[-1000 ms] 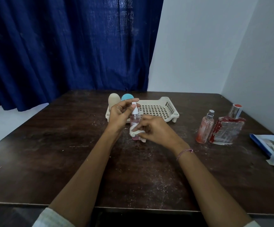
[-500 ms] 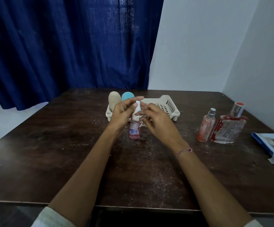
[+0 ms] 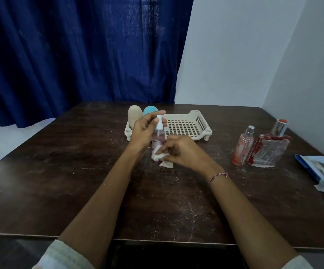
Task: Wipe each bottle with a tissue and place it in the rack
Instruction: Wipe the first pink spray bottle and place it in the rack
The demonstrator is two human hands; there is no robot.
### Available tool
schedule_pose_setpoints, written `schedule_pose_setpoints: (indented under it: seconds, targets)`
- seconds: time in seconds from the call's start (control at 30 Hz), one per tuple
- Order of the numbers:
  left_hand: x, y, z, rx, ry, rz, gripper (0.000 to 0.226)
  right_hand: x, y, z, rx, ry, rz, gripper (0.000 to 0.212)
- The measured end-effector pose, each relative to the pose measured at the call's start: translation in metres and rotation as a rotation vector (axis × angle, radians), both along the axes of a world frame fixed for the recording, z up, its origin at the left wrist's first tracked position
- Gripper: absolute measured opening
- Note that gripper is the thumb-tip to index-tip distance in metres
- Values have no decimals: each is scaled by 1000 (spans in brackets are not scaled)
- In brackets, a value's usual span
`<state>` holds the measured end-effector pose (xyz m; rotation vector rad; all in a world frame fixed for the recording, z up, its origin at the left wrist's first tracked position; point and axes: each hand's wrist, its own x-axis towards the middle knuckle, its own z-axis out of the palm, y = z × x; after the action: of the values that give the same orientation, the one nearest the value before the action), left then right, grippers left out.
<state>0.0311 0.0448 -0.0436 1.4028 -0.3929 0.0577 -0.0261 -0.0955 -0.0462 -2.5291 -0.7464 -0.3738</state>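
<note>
A dark blue curtain (image 3: 79, 55) hangs behind the far left of 1 dark wooden tabletop (image 3: 60, 181), whose surface is speckled with pale dust. On the far middle of it sits 1 cream rack (image 3: 208, 131) with a grid floor. At the right edge lies 1 blue tissue pack (image 3: 320, 167) with a white sheet hanging out of it.

There are 5 bottles in all. 2 stand on the right, well apart from the rack and just beside each other: 1 square clear bottle (image 3: 267, 150) with red markings and a silver cap, and to its left 1 slim orange-pink bottle (image 3: 242, 148). 2 more stand in the left end of the rack: 1 beige bottle (image 3: 135, 115) and 1 teal-topped bottle (image 3: 149, 110), partly hidden.

The 5th, a pink spray bottle (image 3: 158, 135) with a white pump, is upright just near of the rack, between the 2 hands. The left hand (image 3: 143, 131) curls round its upper part. The right hand (image 3: 184, 152) pinches 1 crumpled white tissue (image 3: 158, 156) against its lower part; whether its base touches the tabletop cannot be told. 1 thread bracelet (image 3: 217, 176) circles the right wrist.
</note>
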Motion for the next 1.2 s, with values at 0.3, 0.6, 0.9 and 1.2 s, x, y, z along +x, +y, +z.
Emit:
schedule_pose_setpoints:
  seconds: [0.3, 0.6, 0.9, 1.2]
  targets:
    - [-2, -3, -2, 17, -39, -53, 26, 4, 2, 0, 205, -284, -105, 23]
    - [-6, -7, -4, -15, 14, -2, 22, 5, 4, -8, -46, -10, 87, 23]
    - [-3, -7, -6, 55, 9, -21, 21, 6, 5, -6, 224, -328, -82, 22]
    - [-3, -5, -8, 5, 9, -51, 22, 11, 2, -9, 294, -285, -115, 22]
